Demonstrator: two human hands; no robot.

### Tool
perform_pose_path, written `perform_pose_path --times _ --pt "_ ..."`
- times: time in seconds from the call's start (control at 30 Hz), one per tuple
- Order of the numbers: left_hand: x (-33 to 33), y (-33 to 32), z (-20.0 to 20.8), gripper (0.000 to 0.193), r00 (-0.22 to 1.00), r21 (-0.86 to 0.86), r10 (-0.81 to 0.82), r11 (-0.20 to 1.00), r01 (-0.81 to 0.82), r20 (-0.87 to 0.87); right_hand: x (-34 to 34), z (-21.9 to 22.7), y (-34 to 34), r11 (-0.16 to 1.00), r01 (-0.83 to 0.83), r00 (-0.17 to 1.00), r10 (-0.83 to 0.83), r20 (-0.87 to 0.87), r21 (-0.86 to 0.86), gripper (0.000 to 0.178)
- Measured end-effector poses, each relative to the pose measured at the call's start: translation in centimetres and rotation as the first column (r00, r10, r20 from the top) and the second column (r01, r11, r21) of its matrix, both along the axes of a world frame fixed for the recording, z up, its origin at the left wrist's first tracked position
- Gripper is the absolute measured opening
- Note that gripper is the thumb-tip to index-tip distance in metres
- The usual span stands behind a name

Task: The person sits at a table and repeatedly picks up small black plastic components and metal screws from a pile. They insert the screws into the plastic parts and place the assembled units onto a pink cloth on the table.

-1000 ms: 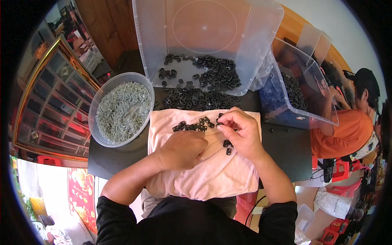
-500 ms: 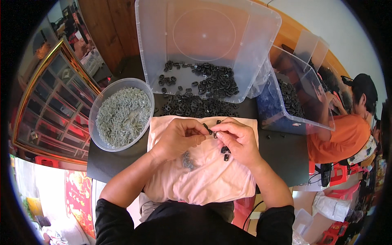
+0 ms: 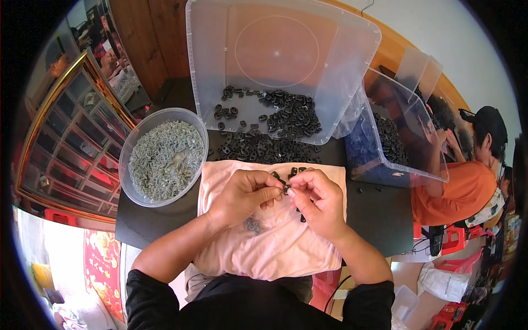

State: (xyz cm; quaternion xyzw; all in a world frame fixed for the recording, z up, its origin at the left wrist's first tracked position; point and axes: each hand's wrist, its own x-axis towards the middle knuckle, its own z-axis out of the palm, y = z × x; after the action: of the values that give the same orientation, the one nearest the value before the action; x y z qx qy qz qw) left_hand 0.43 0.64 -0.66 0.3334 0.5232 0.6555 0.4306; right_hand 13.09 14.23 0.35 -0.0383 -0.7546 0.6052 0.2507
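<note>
Over a pale pink cloth (image 3: 275, 247) my two hands meet fingertip to fingertip. A small black plastic part (image 3: 286, 190) shows between them. My right hand (image 3: 320, 201) pinches this part between thumb and fingers. My left hand (image 3: 245, 192) is closed in a pinch right against it; whatever its fingertips hold is too small to make out. Several more black parts (image 3: 297, 171) lie on the cloth just beyond my right fingers, and others beneath that hand are partly hidden. A little pile of screws (image 3: 252, 224) rests on the cloth by my left wrist.
A round clear tub (image 3: 124, 171) full of screws stands at left. Beyond the cloth, loose black parts (image 3: 258, 147) spread before a tipped clear bin (image 3: 275, 55) holding more. Another clear bin (image 3: 363, 165) stands at right, near a person in an orange shirt (image 3: 467, 190). The tabletop (image 3: 379, 214) is dark.
Both hands have dipped slightly toward me, staying together at the black part. My right hand now covers more of the black parts under it.
</note>
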Motion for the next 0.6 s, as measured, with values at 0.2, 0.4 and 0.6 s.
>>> perform_pose_path --times 0.2,0.4,0.6 --pt "0.1 0.0 -0.1 0.011 1.000 -0.008 0.010 1.000 -0.010 -0.015 -0.2 0.2 -0.3 0.995 0.023 0.999 -0.019 -0.039 0.100 0.011" --pt "1.1 -0.2 0.9 0.008 0.958 -0.071 0.096 0.990 -0.119 -0.271 -0.3 -0.1 -1.0 0.956 0.105 0.988 -0.070 -0.135 0.273 0.012" --pt "0.5 -0.1 1.0 0.013 0.894 -0.052 0.047 0.996 -0.078 -0.446 -0.4 -0.8 -0.5 0.998 0.053 0.998 -0.051 -0.033 0.041 0.009"
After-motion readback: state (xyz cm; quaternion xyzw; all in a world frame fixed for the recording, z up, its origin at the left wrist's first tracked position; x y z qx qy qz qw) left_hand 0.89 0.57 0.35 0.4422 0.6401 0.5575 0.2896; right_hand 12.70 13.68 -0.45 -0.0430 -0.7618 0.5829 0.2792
